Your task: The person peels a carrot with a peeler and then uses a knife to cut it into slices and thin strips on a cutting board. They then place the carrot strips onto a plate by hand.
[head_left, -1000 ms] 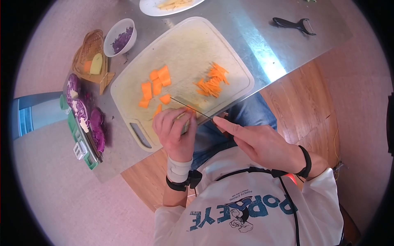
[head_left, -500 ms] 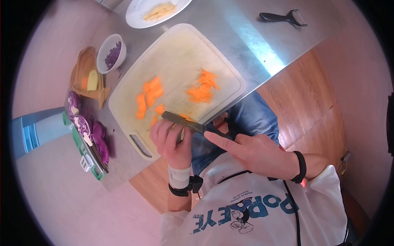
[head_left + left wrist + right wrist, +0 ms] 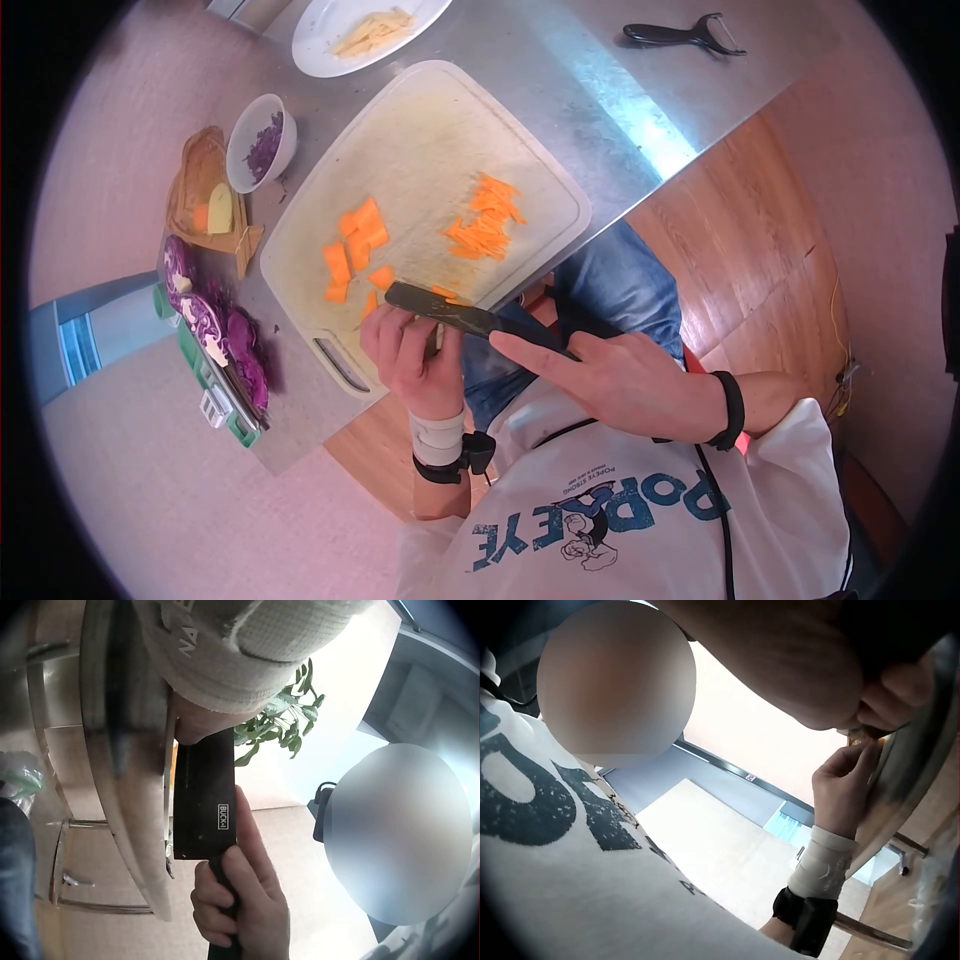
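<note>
Gripping the black knife with right hand fingers, left hand fingers bunched up by the blade, honestly can't tell if they're pinching anything.

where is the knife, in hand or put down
In hand: the right hand grips the knife by its black handle.

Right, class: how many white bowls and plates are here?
2: a bowl of purple shreds, left of the cutting board, and a plate of pale strips beyond the board. Others may be hidden.
</note>
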`<state>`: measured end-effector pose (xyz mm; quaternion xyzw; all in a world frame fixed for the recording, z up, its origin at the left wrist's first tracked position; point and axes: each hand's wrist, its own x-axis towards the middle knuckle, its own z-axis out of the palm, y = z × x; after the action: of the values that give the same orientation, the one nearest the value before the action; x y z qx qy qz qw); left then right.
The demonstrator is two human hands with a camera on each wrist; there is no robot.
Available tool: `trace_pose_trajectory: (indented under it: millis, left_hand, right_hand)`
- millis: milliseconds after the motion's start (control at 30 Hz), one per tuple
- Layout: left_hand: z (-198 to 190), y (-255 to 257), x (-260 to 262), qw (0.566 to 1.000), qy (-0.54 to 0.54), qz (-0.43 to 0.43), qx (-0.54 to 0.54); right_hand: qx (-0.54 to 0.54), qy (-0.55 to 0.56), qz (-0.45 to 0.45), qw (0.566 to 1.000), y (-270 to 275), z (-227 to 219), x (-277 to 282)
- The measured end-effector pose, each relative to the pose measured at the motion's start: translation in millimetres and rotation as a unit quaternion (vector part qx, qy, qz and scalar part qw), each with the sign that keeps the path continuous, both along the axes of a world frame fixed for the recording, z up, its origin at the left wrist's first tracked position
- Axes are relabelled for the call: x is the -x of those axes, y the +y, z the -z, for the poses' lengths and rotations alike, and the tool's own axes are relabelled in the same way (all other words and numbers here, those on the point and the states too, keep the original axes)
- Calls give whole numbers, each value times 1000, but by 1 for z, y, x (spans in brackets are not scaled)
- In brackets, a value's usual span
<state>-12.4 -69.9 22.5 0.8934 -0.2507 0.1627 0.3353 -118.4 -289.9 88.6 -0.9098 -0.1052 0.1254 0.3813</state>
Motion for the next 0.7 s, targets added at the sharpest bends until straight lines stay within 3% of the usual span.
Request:
trace_pose_trajectory:
  millis: [400,700]
  left_hand:
    - [-1,0,-1,1000,0,4,-4]
    - [0,-1,-4,1000,-3,9,6]
  right_hand:
    - [18,22,-14,999,-3,-2,0]
    - [-33,49,-16,998,-7,-7,-14]
